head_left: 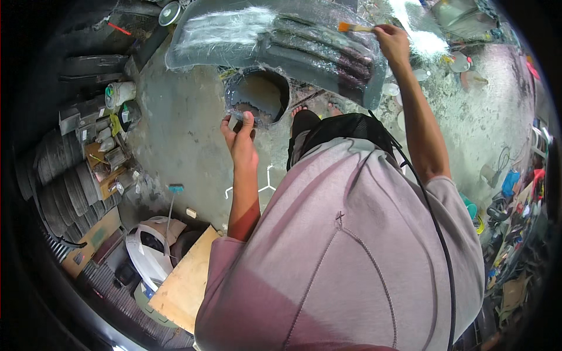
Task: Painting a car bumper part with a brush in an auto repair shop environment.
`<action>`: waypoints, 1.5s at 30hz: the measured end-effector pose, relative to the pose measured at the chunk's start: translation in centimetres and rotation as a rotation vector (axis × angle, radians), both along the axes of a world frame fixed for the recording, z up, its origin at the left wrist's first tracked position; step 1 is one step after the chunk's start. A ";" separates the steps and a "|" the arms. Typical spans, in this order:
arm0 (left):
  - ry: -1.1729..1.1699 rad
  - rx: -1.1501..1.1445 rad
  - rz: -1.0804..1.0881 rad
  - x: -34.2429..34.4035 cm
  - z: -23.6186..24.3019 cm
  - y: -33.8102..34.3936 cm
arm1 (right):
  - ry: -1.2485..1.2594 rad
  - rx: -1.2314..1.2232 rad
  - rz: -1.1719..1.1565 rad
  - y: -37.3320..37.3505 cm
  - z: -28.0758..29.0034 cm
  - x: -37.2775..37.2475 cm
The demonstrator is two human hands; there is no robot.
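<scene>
My right hand [391, 44] grips a paintbrush [357, 27] by its pale handle, its orange bristles over a long grey ribbed panel [316, 47]. White fibres [225, 29] cover the panel's left part; its right part has dark, glossy patches. My left hand [240, 131] holds a dark container [257, 96] by its near rim, just below the panel, with brownish liquid in it. My bare toes [298, 111] show past the container.
Buckets [120, 93], boxes and stacked dark curved pieces [64, 187] line the left. A broom head [175, 188] and plywood board [184, 275] are at lower left. Loose white fibre [421, 41] and cups [390, 89] sit at upper right; clutter [509, 222] lines the right wall.
</scene>
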State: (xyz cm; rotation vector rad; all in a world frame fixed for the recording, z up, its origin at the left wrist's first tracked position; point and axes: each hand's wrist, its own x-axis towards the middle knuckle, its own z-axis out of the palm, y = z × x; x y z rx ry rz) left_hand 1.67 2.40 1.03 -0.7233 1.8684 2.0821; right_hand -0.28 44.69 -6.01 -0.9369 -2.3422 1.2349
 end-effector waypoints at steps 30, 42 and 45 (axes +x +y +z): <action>-0.064 -0.062 -0.123 -0.7 -1.4 -2.0 | 0.343 -0.602 0.066 -10.0 0.1 0.9; -0.074 -0.055 -0.068 -0.5 -0.7 -1.0 | 0.334 0.633 0.320 -9.9 -0.4 2.0; -0.077 -0.063 -0.069 -0.7 -1.0 -1.7 | 0.199 0.689 0.427 -9.4 -0.7 2.9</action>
